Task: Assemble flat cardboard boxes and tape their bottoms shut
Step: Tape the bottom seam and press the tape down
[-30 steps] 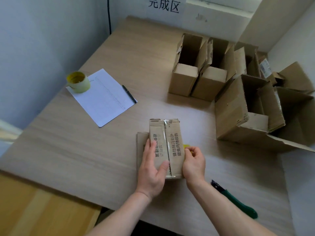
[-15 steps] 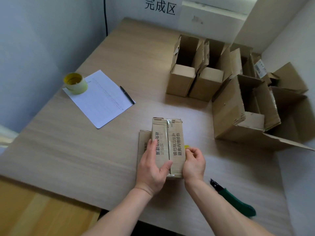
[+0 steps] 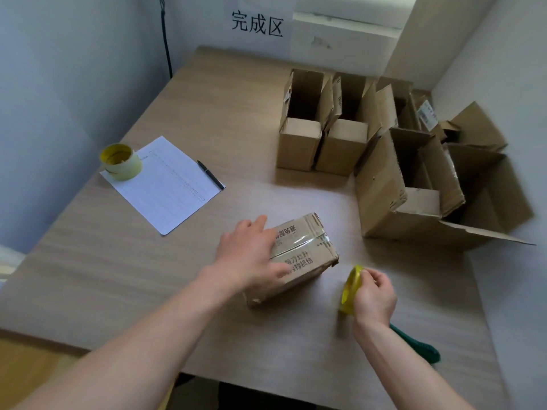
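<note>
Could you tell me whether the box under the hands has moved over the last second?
Yes: the box has been turned, its far end swinging right, away from the paper sheet.

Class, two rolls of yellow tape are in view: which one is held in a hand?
The tape roll beside the box, gripped by the right hand; the other roll sits on the paper.

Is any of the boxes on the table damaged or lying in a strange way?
Yes. The large open box at the right has a ragged, torn front edge, and one flap lies flat on the table. The taped box under the left hand looks sound.
</note>
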A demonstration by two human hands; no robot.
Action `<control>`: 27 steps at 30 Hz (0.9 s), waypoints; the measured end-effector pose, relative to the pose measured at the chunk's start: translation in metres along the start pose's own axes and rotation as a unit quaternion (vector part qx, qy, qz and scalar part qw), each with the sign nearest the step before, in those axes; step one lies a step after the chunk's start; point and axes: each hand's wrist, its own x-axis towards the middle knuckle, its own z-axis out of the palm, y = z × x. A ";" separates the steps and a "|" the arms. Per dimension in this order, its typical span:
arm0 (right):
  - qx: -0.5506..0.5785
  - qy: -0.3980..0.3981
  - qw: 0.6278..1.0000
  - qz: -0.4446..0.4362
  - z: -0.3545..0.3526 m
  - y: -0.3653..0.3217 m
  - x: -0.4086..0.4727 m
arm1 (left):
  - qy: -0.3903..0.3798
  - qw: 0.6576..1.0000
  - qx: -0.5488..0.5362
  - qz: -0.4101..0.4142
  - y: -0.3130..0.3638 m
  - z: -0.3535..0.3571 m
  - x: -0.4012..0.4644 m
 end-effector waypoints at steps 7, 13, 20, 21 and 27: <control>0.017 -0.023 0.998 -0.049 -0.017 -0.016 0.018 | -0.001 0.982 0.134 0.136 0.009 0.021 0.026; 0.003 -0.065 0.993 -0.100 -0.021 -0.020 0.017 | 0.125 0.986 0.050 0.099 0.003 -0.008 0.045; -0.020 -0.131 0.981 -0.144 -0.016 -0.024 0.006 | 0.017 0.987 -0.120 0.101 0.013 0.040 0.028; -0.023 -0.137 0.979 -0.152 -0.017 -0.025 0.005 | 0.023 0.984 -0.135 0.110 0.011 0.041 0.030; -0.122 -0.175 0.953 -0.217 -0.029 -0.040 -0.011 | 0.046 0.995 -0.043 0.072 0.012 0.024 0.032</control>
